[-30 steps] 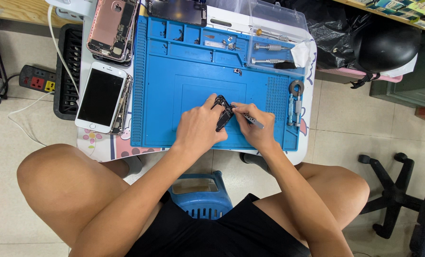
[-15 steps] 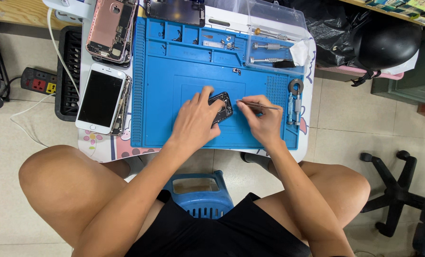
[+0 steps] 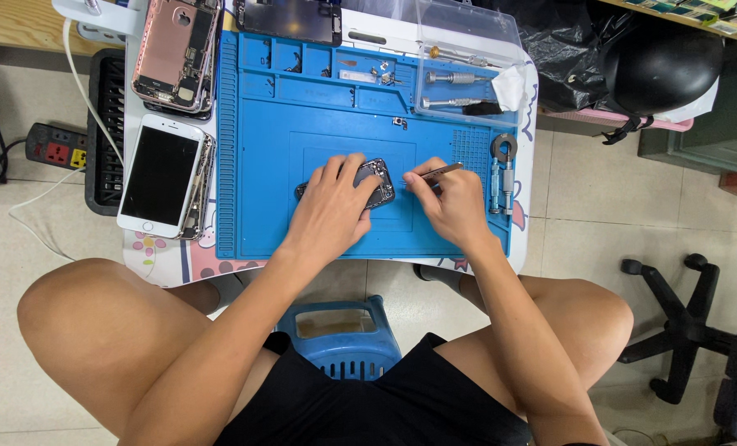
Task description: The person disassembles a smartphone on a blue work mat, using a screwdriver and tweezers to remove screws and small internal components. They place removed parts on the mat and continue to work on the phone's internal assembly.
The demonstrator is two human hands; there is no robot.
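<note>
At the far left of the worktop we see a white phone lying face up beside a black tray, and above it an opened rose-coloured phone shell. Next comes the blue mat, where our left hand lies flat with fingers spread, pressing down on a dark phone body near the mat's middle. We judge that body light, stiff and thin, with exposed parts that look fragile, so it is best held by its outer edges or pinned flat as now. Just to its right our right hand is pinched shut on slim metal tweezers, tips pointing at the body's right edge. Further right, small screwdrivers lie in a clear tray near the worktop's right rim. Bare mat lies in front of and behind the hands; the worktop's near edge sits close under our wrists.
</note>
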